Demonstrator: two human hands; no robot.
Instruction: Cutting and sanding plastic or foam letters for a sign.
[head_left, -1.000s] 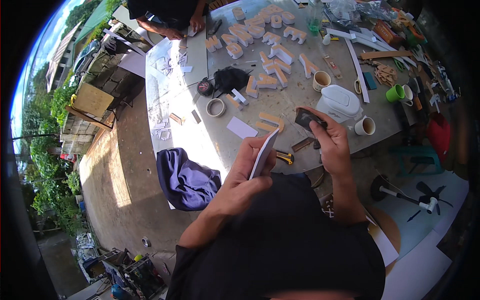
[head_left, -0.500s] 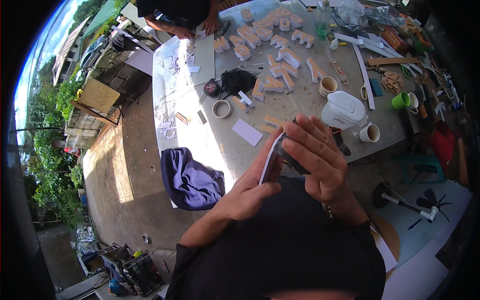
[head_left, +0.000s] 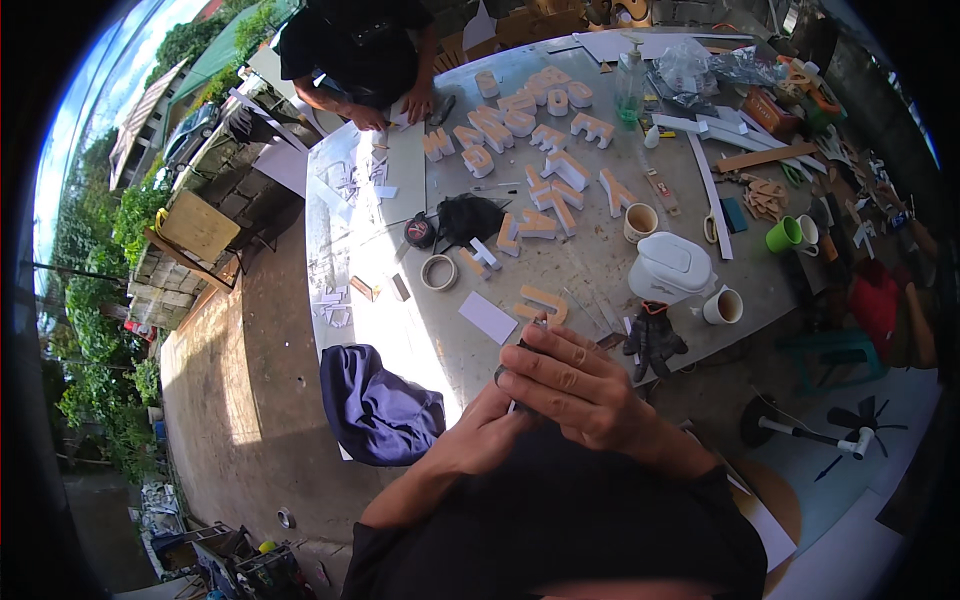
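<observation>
Low in front of the table, my left hand (head_left: 480, 428) grips a thin white board (head_left: 513, 407), which is largely covered. My right hand (head_left: 580, 385) lies over it, pressing a dark flat pad (head_left: 502, 374) against it, fingers together and hiding most of both pieces. Just beyond my hands are a tan U-shaped letter piece (head_left: 542, 298) and a white rectangular card (head_left: 488, 318). A dark glove (head_left: 657, 343) lies to the right of them, near the table's edge.
The table (head_left: 610, 180) carries cut letters (head_left: 505, 125), a lidded tub (head_left: 672, 260), mugs (head_left: 723, 305), offcuts and a navy cloth (head_left: 375, 405). A co-worker (head_left: 355, 55) works at the far left edge; someone in red (head_left: 880, 310) is at the right, near a fan (head_left: 855, 430).
My right hand has brought the dark pad from apart, on the right, onto the board in my left hand, covering it. The view has shifted, so the table appears lower.
</observation>
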